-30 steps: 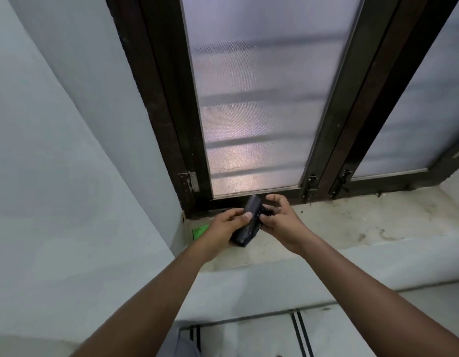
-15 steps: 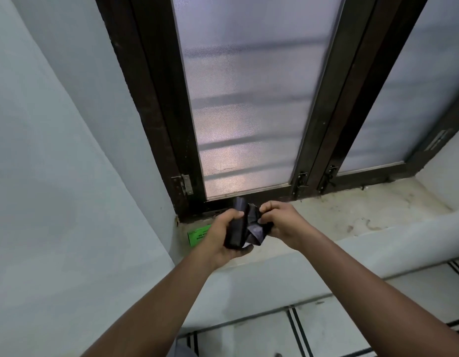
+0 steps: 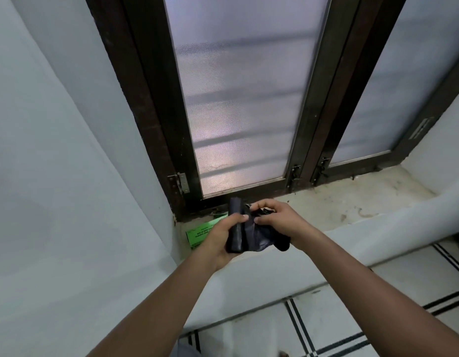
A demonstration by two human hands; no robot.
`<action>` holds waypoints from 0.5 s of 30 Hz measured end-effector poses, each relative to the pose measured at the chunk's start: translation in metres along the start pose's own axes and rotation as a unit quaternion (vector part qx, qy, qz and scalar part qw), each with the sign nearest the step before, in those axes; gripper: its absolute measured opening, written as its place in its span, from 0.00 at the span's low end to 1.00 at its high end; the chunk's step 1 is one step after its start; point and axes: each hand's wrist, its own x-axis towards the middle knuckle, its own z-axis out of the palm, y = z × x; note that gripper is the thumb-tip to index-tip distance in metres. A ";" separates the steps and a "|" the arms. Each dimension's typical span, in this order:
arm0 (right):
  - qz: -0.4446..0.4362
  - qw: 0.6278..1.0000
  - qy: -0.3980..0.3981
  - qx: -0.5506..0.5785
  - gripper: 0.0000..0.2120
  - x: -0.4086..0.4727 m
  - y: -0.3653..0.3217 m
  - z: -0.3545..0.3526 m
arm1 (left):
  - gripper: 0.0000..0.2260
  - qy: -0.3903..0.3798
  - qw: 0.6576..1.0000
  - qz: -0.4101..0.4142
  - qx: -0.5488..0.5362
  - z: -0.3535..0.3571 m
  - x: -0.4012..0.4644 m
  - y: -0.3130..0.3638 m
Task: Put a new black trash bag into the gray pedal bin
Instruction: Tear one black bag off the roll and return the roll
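A: So, starting nearest, what are the hands doing?

B: The left hand (image 3: 224,234) is gripping a roll of black trash bags (image 3: 236,229), fingers wrapped round it, holding it roughly upright over the near edge of the window sill (image 3: 334,210). The right hand (image 3: 276,219) is pinching the loose end of the bag (image 3: 261,238), which is hanging between the two hands in a crumpled fold.

A: Both hands are closed on something, then?

B: Yes, the left round the roll, the right on the loose plastic. I'm judging that one bag is being peeled off the roll, and it isn't separated yet as far as I can tell.

A: And further back?

B: A green packet (image 3: 201,231) is lying on the sill just behind the left hand, partly hidden by it. Beyond that the dark window frame (image 3: 156,124) and frosted glass (image 3: 246,99) are filling the view.

A: Where's the bin?

B: It isn't showing anywhere here, only striped floor tiles (image 3: 326,331) below the sill.

A: So the task is barely begun?

B: I'm reading it that way: the bag is in hand, but tearing it free, opening it out and fitting it into the bin are all remaining
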 end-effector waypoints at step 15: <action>-0.021 0.997 0.066 0.019 0.11 -0.001 0.005 -0.018 | 0.17 0.032 0.999 0.026 -0.008 0.023 -0.002 0.004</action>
